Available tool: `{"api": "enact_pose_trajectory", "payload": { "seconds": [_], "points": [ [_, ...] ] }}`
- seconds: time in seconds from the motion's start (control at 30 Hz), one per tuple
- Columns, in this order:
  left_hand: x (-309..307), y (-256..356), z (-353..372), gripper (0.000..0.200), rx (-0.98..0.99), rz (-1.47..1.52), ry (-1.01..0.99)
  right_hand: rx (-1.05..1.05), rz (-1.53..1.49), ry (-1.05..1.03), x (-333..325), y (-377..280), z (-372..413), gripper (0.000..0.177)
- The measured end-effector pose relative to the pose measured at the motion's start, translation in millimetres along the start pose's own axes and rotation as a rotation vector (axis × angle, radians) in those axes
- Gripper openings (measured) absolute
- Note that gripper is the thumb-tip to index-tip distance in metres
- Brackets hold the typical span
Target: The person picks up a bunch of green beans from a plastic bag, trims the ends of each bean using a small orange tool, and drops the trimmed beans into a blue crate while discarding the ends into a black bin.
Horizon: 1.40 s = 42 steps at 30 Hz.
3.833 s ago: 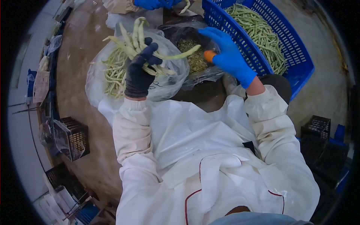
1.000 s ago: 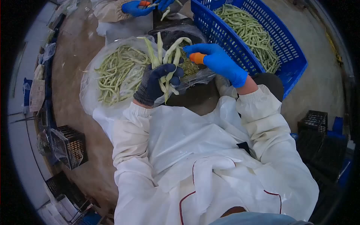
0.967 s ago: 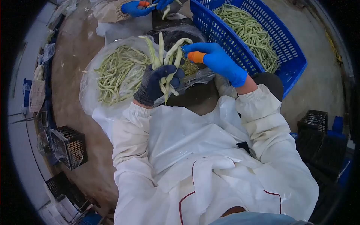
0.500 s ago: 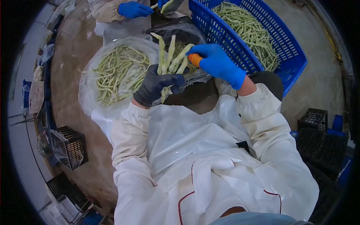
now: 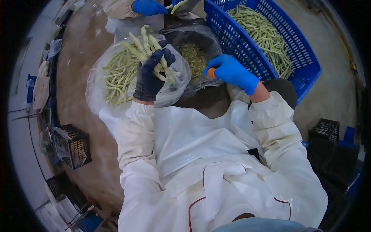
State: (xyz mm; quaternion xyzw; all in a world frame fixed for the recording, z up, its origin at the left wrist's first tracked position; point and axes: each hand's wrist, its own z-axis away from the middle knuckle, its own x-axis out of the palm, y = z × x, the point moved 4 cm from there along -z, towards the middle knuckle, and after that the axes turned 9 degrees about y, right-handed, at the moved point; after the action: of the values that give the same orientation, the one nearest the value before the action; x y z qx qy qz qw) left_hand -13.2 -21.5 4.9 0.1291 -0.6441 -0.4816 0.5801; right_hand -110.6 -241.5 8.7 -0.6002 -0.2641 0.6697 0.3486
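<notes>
My left hand, in a dark knit glove, is closed around a bunch of long pale-green beans. The bunch is held above a clear plastic bag where more long beans lie. In a blue glove, my right hand grips a tool by its orange handle; its working end cannot be made out. That hand is beside a dark plastic bag containing small green trimmings.
At the upper right stands a blue slatted crate with many long beans. Across from me, another person's blue-gloved hand is near a bean piece. Black crates stand on the floor at the left, others at the right.
My left hand has moved left and up with the beans, away from the tool, and now is over the clear bag. My right hand has shifted slightly right and down.
</notes>
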Motion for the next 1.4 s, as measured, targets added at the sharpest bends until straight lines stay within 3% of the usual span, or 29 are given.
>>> {"api": "enact_pose_trajectory", "payload": {
  "seconds": [0.1,0.2,0.4,0.6,0.8,0.9,1.0,1.1,1.3,1.4],
  "points": [
    [4.0,-2.7,2.7,0.047,-0.039,0.020,-0.014,-0.242,0.176,0.422,-8.1,5.6,-1.6,0.037],
    [16.1,-9.0,8.2,0.047,-0.071,0.072,-0.007,-0.370,0.083,0.607,-14.9,-3.6,-1.8,0.030],
    [22.8,-19.6,9.0,0.044,-0.144,0.189,0.000,-0.207,-0.478,0.284,1.0,-19.5,-0.7,0.029],
    [33.4,-27.7,11.5,0.041,-0.118,0.176,-0.016,-0.111,-0.504,0.210,12.0,-18.9,-4.6,0.026],
    [45.8,-26.6,20.9,0.041,-0.033,0.043,-0.087,0.004,-0.324,0.263,9.4,-27.8,-0.1,0.022],
    [43.3,-24.7,17.8,0.041,-0.029,0.106,-0.064,-0.124,-0.639,0.187,8.1,-16.8,-8.6,0.021],
    [42.2,-19.1,17.1,0.041,-0.044,0.135,-0.021,-0.185,-0.473,0.372,3.7,-1.6,-14.7,0.026],
    [39.0,-21.9,18.2,0.043,-0.036,0.066,-0.073,-0.399,-0.115,0.638,-12.2,-20.0,-2.0,0.033],
    [45.6,-32.1,30.5,0.043,-0.233,-0.053,-0.090,-0.459,-0.419,0.454,-10.0,-34.5,-0.1,0.037],
    [36.9,-36.1,32.0,0.042,-0.318,-0.070,-0.153,-0.521,-0.350,0.450,-13.9,-42.8,5.6,0.033]
  ]
}}
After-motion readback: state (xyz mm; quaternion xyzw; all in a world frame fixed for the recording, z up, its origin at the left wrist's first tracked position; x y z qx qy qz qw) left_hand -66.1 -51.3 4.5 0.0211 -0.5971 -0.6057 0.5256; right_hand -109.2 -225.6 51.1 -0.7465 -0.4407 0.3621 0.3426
